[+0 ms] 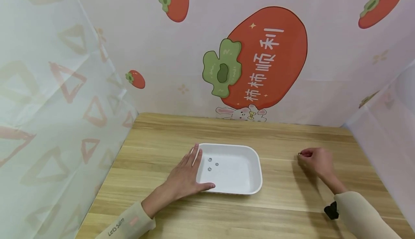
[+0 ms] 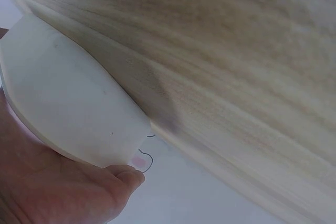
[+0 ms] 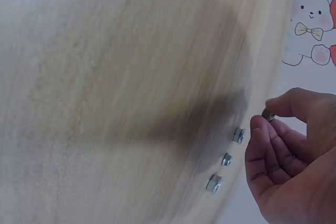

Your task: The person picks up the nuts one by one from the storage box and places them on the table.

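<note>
i list: left hand (image 1: 184, 179) spread on shallow white rectangular tray (image 1: 230, 179); right hand (image 1: 318, 160), right of tray, pinching small dark metal piece (image 3: 268, 115), which could drop if that pinch slips.

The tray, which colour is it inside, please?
The tray is white inside; the head view shows it best.

The small nuts (image 3: 239, 135) look like bare silvery metal with a bright shine, while the white tray (image 1: 231, 174) looks like smooth plastic with a soft gloss. Pale wood grain with a low sheen covers the desk (image 1: 282, 134); the printed wall sheet (image 1: 188, 59) seems smooth, and the beige sleeves (image 1: 129, 224) look like matt cloth.
</note>
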`<action>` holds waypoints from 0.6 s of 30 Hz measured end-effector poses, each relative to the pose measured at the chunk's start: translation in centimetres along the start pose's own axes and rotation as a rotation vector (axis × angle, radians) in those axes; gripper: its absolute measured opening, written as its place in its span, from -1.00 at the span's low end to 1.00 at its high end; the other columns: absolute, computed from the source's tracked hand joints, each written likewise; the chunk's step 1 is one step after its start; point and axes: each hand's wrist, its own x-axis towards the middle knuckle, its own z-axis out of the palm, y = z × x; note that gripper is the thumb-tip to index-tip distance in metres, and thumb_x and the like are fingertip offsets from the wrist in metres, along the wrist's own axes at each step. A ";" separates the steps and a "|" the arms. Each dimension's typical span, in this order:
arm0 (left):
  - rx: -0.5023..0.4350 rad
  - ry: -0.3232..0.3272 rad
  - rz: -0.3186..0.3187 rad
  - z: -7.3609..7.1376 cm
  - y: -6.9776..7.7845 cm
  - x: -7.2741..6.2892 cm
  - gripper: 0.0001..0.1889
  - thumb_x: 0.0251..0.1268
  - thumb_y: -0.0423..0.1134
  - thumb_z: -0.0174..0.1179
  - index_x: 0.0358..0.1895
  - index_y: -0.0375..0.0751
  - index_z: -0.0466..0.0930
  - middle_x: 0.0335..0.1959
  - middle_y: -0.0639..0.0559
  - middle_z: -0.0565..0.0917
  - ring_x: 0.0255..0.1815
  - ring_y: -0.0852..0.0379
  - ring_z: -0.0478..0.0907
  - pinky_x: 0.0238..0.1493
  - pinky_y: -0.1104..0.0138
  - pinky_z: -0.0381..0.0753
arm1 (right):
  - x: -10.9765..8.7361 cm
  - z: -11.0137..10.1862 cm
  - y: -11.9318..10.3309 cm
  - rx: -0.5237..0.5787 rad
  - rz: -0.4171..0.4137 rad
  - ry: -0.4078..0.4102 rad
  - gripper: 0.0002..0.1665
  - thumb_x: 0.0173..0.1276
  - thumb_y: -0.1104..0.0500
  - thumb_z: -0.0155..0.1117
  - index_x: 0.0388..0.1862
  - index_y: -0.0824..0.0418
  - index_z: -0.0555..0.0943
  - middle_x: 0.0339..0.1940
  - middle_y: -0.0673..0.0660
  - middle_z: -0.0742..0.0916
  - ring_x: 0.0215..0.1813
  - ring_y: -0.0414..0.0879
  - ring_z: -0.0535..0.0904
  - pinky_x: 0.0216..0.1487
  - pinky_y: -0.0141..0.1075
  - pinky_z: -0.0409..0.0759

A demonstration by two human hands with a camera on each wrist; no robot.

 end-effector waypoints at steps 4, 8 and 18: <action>-0.003 -0.001 -0.003 -0.1 0.0 0.0 0.36 0.18 0.69 0.09 0.73 -0.30 -0.13 0.78 -0.19 -0.22 0.77 -0.14 -0.14 0.70 0.00 0.09 | 0.3 0.1 0.1 -0.052 -0.008 -0.050 -0.82 0.27 0.26 0.47 -0.32 0.41 0.82 -0.42 0.25 0.84 -0.42 0.09 0.76 -0.35 -0.04 0.70; -0.010 0.001 -0.003 0.0 0.0 0.0 0.35 0.18 0.67 0.12 0.73 -0.30 -0.12 0.78 -0.19 -0.22 0.77 -0.13 -0.14 0.70 0.00 0.09 | 0.4 0.2 -0.2 -0.073 0.013 -0.088 -0.79 0.25 0.25 0.43 -0.31 0.42 0.82 -0.41 0.25 0.84 -0.37 0.17 0.77 -0.28 0.07 0.71; -0.001 -0.019 -0.013 0.2 -0.1 0.1 0.37 0.17 0.72 0.04 0.74 -0.27 -0.19 0.79 -0.14 -0.30 0.78 -0.11 -0.18 0.71 0.02 0.07 | 0.7 0.4 0.0 -0.107 0.005 -0.139 -0.82 0.28 0.24 0.45 -0.34 0.39 0.82 -0.40 0.25 0.84 -0.36 0.17 0.76 -0.28 0.10 0.71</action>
